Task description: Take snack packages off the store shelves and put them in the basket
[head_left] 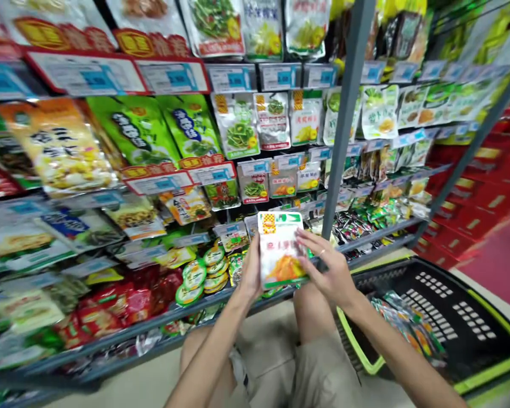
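Note:
Between my two hands stands a white food pouch [280,249] with a green lower edge, a yellow-and-red checked corner and a picture of orange food. My left hand [250,266] grips its left side, with the fingers hidden behind it. On the right, my right hand [325,269] has its fingers against the pouch's right edge, and a ring shows on one finger. Similar pouches hang on the rack just beyond, among them a small pouch with orange food [283,182]. To the right of my right arm, several packets [408,326] lie in a black basket [484,362] with a lime-green rim.
A grey upright post [344,113] divides the shelves ahead. Larger bags [59,147] hang at the left, above red packets [110,309] and round green-lidded tubs [194,275] on the lower shelf. Red boxes [471,192] are stacked at the far right. My knees face the shelf's low edge.

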